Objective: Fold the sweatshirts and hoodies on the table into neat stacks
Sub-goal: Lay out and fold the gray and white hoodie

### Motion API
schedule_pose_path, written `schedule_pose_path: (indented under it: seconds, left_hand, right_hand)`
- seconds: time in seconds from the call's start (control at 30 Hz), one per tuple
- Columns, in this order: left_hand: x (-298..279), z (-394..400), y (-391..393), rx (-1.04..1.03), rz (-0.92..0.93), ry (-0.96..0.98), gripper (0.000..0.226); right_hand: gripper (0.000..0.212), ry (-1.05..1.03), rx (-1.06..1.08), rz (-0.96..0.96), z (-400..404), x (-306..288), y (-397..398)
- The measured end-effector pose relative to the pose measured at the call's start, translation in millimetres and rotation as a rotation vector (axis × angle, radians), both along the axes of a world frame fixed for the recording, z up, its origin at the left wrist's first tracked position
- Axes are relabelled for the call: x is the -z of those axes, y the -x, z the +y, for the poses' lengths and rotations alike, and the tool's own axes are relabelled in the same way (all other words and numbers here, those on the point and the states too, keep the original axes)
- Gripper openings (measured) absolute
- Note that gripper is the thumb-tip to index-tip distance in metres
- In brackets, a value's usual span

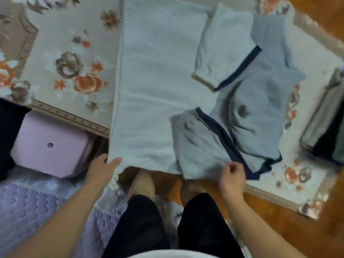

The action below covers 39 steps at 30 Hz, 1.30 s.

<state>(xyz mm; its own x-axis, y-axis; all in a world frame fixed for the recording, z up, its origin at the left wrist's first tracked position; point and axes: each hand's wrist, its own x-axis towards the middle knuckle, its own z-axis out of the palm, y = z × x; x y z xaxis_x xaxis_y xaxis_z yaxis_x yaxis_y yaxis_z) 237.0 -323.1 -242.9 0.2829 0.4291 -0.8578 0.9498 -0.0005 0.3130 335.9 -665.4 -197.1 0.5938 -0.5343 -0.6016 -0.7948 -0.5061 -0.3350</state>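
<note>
Where the table shows bare, at upper left of the frame, it is covered by a cream tablecloth (61, 49) printed with orange and brown flowers and edged with a dotted border band; the same cloth reappears at right and lower right, its corner hanging over a wooden floor (279, 229) of orange-brown boards. Frame is motion-blurred throughout.

Surroundings: a pale pink box (48, 144) with one small round hole sits at left, below the table edge. A quilted lavender mat (28, 207) covers the floor at lower left. A dark shape at far left edge cannot be identified. At right edge, a stack of folded garments (323, 123), grey-beige above and dark below, rests on the tablecloth, well apart from the hands.

Task item: a light grey sweatshirt (158, 81) lies spread over the centre of the table, its near hem hanging over the table's front edge. One sleeve (223, 45) with a navy stripe is folded across the body at upper right. A second sleeve (201, 146), also navy-striped, lies folded in at lower centre. A bluer grey part, possibly a hood (260, 112), bunches to the right.

Hands: left hand (104, 166) pinches the sweatshirt's lower left corner, thumb on top. Right hand (232, 175) pinches the edge of the lower sleeve, fingers curled.

Person's knees and black shorts (145, 224) fill bottom centre, under the overhanging hem.
</note>
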Motion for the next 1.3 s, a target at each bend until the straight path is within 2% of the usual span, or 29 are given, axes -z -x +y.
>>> schedule_pose_path:
  seconds: [0.07,0.13,0.2,0.3,0.37,0.5,0.57,0.67,0.73,0.77,0.9,1.03,1.13,1.2,1.23,1.27,1.3]
  left_hand:
    - [2,-15,7,-0.311,-0.055,-0.049,0.017]
    - [2,-32,13,-0.647,-0.105,-0.009,0.025]
    - [6,-45,19,-0.834,-0.127,0.096,0.030]
    - [4,-53,24,-0.863,-0.067,0.264,0.018]
    - [3,-48,26,-0.879,-0.087,0.280,0.018]
    - [-19,-36,21,-0.957,-0.253,0.358,0.030]
    - [-34,-42,17,-1.034,-0.327,0.385,0.013]
    - [-49,-53,3,-1.163,-0.458,0.399,0.039]
    - [-57,-59,-2,-1.208,-0.546,0.370,0.026]
    - [-60,-61,-2,-1.208,-0.555,0.350,0.028]
    - [-74,-45,-25,-1.178,-0.628,0.377,0.071]
    - [-74,-4,-100,-1.150,-0.665,0.361,0.057]
    - [-70,9,-160,-1.084,-0.645,0.270,0.042]
    - [-64,0,-183,-0.845,-0.512,0.066,0.043]
    - [-57,-8,-188,-0.654,-0.423,-0.119,0.047]
    - [-52,-21,-190,-0.397,-0.370,-0.335,0.050]
    - [-44,-35,-187,-0.101,-0.390,-0.459,0.050]
  right_hand:
    - [0.022,0.068,0.352,0.086,-66,11,15]
    - [0.034,-0.104,0.660,0.054,-103,20,16]
    - [0.033,-0.298,0.825,-0.022,-116,28,3]
    - [0.034,-0.427,0.859,-0.049,-117,34,-8]
    - [0.032,-0.503,0.919,-0.034,-119,30,-4]
    - [0.033,-0.579,0.888,-0.023,-132,11,12]
    - [0.032,-0.605,0.875,-0.019,-136,2,16]
    - [0.029,-0.622,0.865,-0.041,-129,-11,8]
    - [0.027,-0.563,0.840,-0.070,-122,-19,-1]
    - [0.028,-0.526,0.826,-0.094,-120,-22,-5]
    - [0.033,-0.543,0.760,-0.230,-104,-50,-51]
    - [0.027,-0.576,0.720,-0.347,-88,-58,-150]
    - [0.020,-0.641,0.733,-0.393,-69,-46,-211]
    - [0.019,-0.596,0.593,-0.389,-61,-34,-226]
    - [0.023,-0.511,0.441,-0.375,-58,-28,-225]
    - [0.030,-0.364,0.207,-0.368,-57,-22,-218]
    - [0.038,-0.190,-0.084,-0.379,-58,-15,-208]
